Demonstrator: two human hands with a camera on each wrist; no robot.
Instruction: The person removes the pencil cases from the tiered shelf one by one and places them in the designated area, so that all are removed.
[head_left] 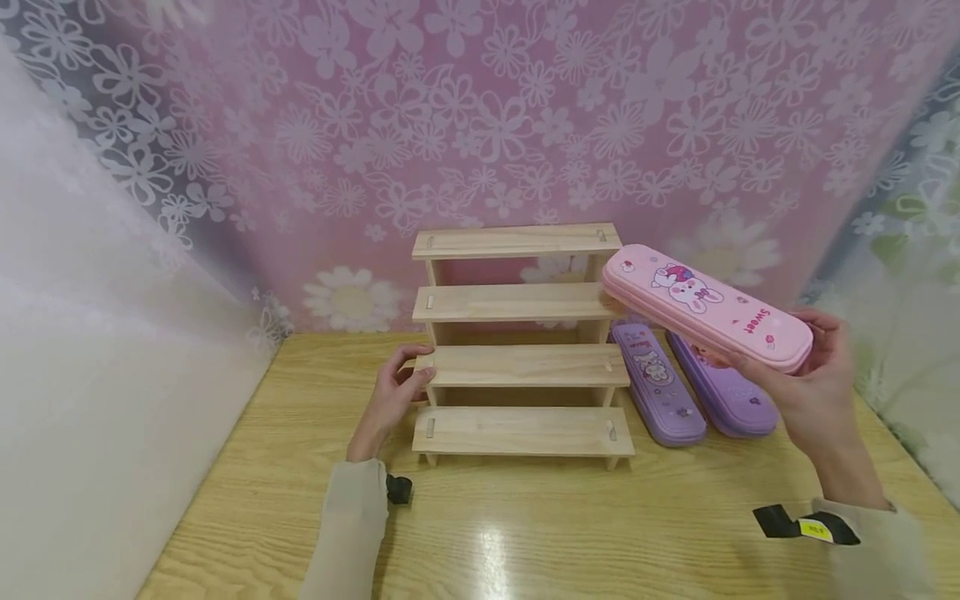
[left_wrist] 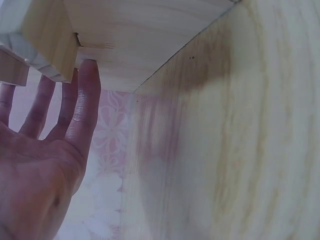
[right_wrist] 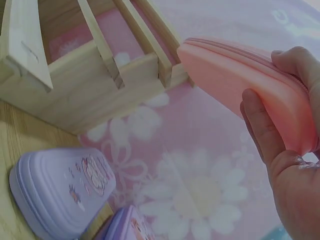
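Observation:
A pink zippered pencil case (head_left: 708,308) with a bunny print and the word "Sweet" is held up by its right end in my right hand (head_left: 821,396). Its far end hangs at the right side of a four-step wooden display shelf (head_left: 521,367), in front of the second board from the top. In the right wrist view, fingers and thumb grip the pink case (right_wrist: 240,75) from opposite sides. My left hand (head_left: 393,387) grips the left end of the shelf's third board, thumb at the front. The left wrist view has the left hand's fingers (left_wrist: 82,115) reaching up beside the wood.
Two pencil cases lie on the wood-grain table (head_left: 480,533) right of the shelf: a light purple one (head_left: 660,387) and a darker purple one (head_left: 738,400), partly hidden by the raised case. A pink floral cloth (head_left: 480,125) hangs behind.

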